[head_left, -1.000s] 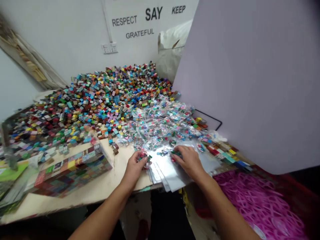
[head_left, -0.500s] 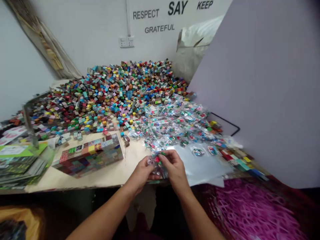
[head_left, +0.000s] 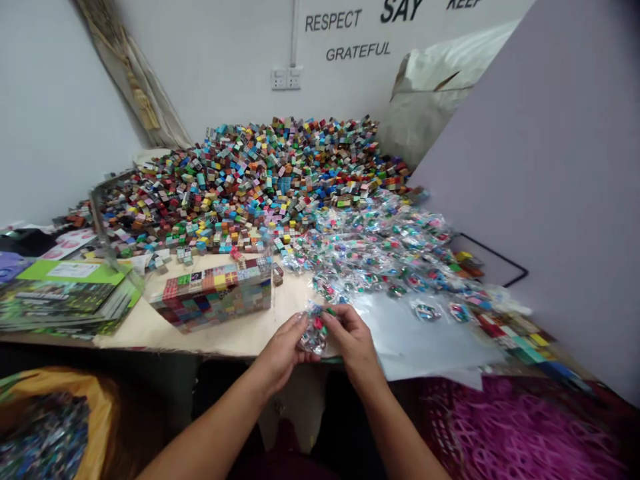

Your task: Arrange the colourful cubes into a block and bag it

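Clear plastic packet of multicoloured pieces at the counter's front edge: left hand and right hand each pinch it, grip closed; light, even pressure should suit.

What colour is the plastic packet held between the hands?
The plastic packet is transparent, showing multicoloured pieces; head view.

A clear packet (multicoloured inside) sits between the fingers
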{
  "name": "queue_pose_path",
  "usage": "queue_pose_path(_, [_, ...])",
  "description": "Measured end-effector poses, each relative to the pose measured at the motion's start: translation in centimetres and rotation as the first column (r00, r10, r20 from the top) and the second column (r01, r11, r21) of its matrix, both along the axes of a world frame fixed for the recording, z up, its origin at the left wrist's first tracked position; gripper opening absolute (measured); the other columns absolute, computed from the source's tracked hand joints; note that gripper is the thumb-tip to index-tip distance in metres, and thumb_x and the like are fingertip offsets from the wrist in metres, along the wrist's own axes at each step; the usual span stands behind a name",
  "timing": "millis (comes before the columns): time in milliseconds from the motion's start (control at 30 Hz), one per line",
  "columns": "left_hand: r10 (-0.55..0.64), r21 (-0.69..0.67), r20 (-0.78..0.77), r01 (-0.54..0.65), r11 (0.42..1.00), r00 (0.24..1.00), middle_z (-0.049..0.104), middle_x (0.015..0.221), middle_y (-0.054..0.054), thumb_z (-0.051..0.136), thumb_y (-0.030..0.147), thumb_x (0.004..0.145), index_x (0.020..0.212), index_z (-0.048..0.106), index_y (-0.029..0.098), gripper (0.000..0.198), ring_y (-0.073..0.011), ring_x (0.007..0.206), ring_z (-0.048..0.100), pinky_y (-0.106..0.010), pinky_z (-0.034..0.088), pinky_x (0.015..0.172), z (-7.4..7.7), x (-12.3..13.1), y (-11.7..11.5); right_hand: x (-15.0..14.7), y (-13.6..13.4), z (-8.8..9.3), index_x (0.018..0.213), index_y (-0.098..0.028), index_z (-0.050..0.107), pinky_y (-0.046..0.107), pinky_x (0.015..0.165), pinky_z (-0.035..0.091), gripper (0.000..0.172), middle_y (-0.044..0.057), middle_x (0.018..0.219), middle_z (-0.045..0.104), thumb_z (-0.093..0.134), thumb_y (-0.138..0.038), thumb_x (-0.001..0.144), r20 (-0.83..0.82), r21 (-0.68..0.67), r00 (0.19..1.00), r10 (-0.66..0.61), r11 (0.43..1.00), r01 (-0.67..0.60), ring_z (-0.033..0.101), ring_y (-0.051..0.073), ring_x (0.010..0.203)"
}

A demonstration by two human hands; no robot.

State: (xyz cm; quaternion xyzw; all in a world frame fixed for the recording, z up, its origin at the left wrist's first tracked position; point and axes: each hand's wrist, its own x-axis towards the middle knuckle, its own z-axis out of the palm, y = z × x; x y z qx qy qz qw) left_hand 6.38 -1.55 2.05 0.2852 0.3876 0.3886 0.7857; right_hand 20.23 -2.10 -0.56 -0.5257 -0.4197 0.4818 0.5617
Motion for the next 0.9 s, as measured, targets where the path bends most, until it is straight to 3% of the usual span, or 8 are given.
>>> queue_pose_path(133, [0.143, -0.012, 0.036, -0.142, 0.99, 0.989, 0.066, 0.087, -0.005, 0.074, 0.043, 0.067, 0.096, 0.063, 0.016, 0.041, -0.0142, 0.07, 0.059, -0.024, 0.048, 0.059, -0.5, -0.1, 0.2, -0.2, -0.1, 0.3, 0.081, -0.02, 0.06, 0.039, 0.089, 0.044, 0.03, 0.008, 0.121, 0.054, 0.069, -0.048, 0.075, 0.128, 0.081, 0.983, 0.129, 0.987, -0.14, 0.053, 0.026, 0.108])
queue_pose_path(233, [0.217, 0.01, 0.1, -0.219, 0.976, 0.971, 0.067, 0.091, -0.005, 0.076, 0.038, 0.065, 0.094, 0.065, 0.015, 0.039, -0.0142, 0.075, 0.06, -0.021, 0.046, 0.063, -0.5, 0.0, 0.2, -0.7, -0.3, 0.3, 0.078, -0.021, 0.063, 0.045, 0.101, 0.034, 0.026, 0.008, 0.127, 0.049, 0.067, -0.047, 0.078, 0.347, 0.174, 0.933, 0.094, 0.971, -0.163, 0.043, 0.028, 0.12])
queue_pose_path(400, [0.217, -0.017, 0.146, -0.216, 0.976, 0.965, 0.067, 0.087, -0.003, 0.077, 0.038, 0.063, 0.089, 0.066, 0.016, 0.036, -0.0126, 0.072, 0.058, -0.02, 0.045, 0.06, -0.4, -0.3, -0.3, -1.4, -0.5, -0.3, 0.087, -0.021, 0.058, 0.04, 0.089, 0.04, 0.02, 0.007, 0.102, 0.058, 0.06, -0.04, 0.081, 0.525, 0.298, 0.847, -0.084, 0.95, -0.09, 0.052, 0.025, 0.103])
queue_pose_path(500, [0.149, 0.067, 0.114, -0.157, 0.985, 0.982, 0.067, 0.092, -0.005, 0.072, 0.041, 0.072, 0.095, 0.066, 0.016, 0.035, -0.0142, 0.079, 0.06, -0.022, 0.047, 0.067, -0.6, -0.7, -0.7, -1.7, -0.7, -0.4, 0.094, -0.02, 0.053, 0.035, 0.077, 0.041, 0.026, 0.004, 0.09, 0.058, 0.062, -0.037, 0.078, 0.588, 0.286, 0.797, -0.14, 0.957, -0.042, 0.055, 0.023, 0.087])
queue_pose_path(600, [0.2, 0.145, -0.01, -0.197, 0.97, 0.98, 0.067, 0.093, -0.005, 0.072, 0.043, 0.073, 0.099, 0.065, 0.016, 0.038, -0.0147, 0.082, 0.062, -0.022, 0.047, 0.073, -1.1, -0.7, -0.9, -1.7, -0.6, 0.2, 0.094, -0.02, 0.053, 0.033, 0.075, 0.041, 0.023, 0.004, 0.088, 0.059, 0.059, -0.037, 0.08, 0.614, 0.246, 0.785, -0.078, 0.964, -0.097, 0.054, 0.022, 0.084])
queue_pose_path(733, [0.291, 0.102, -0.041, -0.286, 0.953, 0.956, 0.068, 0.089, -0.005, 0.074, 0.049, 0.067, 0.094, 0.066, 0.015, 0.045, -0.0167, 0.08, 0.063, -0.024, 0.048, 0.071, -1.2, -0.7, -0.7, 1.0, 0.4, 1.4, 0.096, -0.021, 0.056, 0.032, 0.08, 0.043, 0.019, 0.005, 0.097, 0.061, 0.047, -0.037, 0.09, 0.633, 0.245, 0.774, -0.007, 0.951, -0.191, 0.055, 0.021, 0.091])
queue_pose_path(767, [0.289, 0.089, -0.035, -0.286, 0.954, 0.957, 0.069, 0.089, -0.005, 0.075, 0.05, 0.066, 0.094, 0.066, 0.015, 0.046, -0.0172, 0.08, 0.063, -0.025, 0.049, 0.071, -1.1, -0.7, -0.6, 2.1, 0.7, 1.4, 0.094, -0.021, 0.057, 0.034, 0.083, 0.042, 0.018, 0.005, 0.099, 0.061, 0.048, -0.036, 0.089, 0.692, 0.266, 0.718, -0.068, 0.95, -0.166, 0.054, 0.022, 0.093])
queue_pose_path(900, [0.282, 0.076, -0.066, -0.277, 0.958, 0.957, 0.069, 0.086, -0.005, 0.078, 0.05, 0.061, 0.089, 0.067, 0.014, 0.047, -0.0173, 0.081, 0.063, -0.025, 0.049, 0.074, -1.0, -1.0, -0.4, 5.9, 2.0, 0.2, 0.093, -0.021, 0.063, 0.038, 0.08, 0.04, 0.015, 0.008, 0.097, 0.062, 0.053, -0.025, 0.083, 0.934, 0.227, 0.317, -0.168, 0.961, -0.158, 0.052, 0.027, 0.09])
